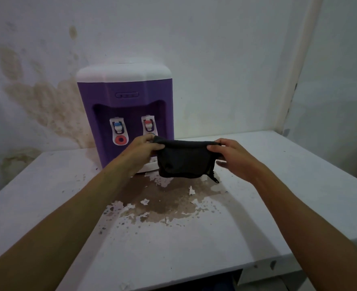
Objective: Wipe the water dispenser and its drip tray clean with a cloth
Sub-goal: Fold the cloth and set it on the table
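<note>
A: How is the light?

B: Dim and flat, with a cool cast. The wall [215,49] is brightest at centre and darkens toward the corners.

A: Shadows? Glare?

B: Only soft shadows on the surface [288,185] at mid frame. No glare.

A: Sharpness?

B: Soft overall; the water dispenser [125,95] shows little fine detail. Wide-angle bending bows straight edges at the right and lower frame.

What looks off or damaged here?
The white table has a brown stain with flaking paint in front of the water dispenser. The wall behind it carries yellowish damp marks. Both hands hold the dark cloth up; the dispenser itself looks intact.
</note>
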Motion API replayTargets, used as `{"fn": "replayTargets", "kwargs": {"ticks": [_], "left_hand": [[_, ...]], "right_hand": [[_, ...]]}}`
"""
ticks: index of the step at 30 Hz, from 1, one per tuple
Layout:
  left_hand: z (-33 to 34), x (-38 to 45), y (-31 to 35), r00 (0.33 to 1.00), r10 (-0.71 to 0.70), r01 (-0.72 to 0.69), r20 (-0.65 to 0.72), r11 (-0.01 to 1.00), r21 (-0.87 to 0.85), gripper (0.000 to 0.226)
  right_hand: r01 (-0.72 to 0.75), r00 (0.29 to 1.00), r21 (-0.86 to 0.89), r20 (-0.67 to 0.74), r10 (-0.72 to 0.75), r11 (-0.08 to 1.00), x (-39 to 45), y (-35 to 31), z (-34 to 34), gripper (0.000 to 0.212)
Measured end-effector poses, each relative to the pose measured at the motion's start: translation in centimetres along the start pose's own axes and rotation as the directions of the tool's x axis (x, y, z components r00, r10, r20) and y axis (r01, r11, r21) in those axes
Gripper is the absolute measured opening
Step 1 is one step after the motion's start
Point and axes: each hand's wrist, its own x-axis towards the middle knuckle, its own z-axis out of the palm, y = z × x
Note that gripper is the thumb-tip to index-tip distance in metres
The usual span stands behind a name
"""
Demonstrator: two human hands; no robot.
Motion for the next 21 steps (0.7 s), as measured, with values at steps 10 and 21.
{"fn": "replayTargets", "kwargs": {"ticks": [10, 21], "left_hand": [[5.0, 0.6, -3.3, 0.987, 0.055, -0.054, -0.153, 0.998, 0.011, 0.012], [6.9, 4.7, -2.1, 0.999, -0.037, 0.039, -0.028, 0.995, 0.096, 0.013]], "right_hand": [[-0.077, 0.996, 0.223, -0.028, 0.085, 0.972, -0.3, 3.7, 0.0, 0.014], [-0.022, 0.969, -0.218, -0.243, -0.032, 0.976, 2.9, 3.8, -4.8, 0.01]]}}
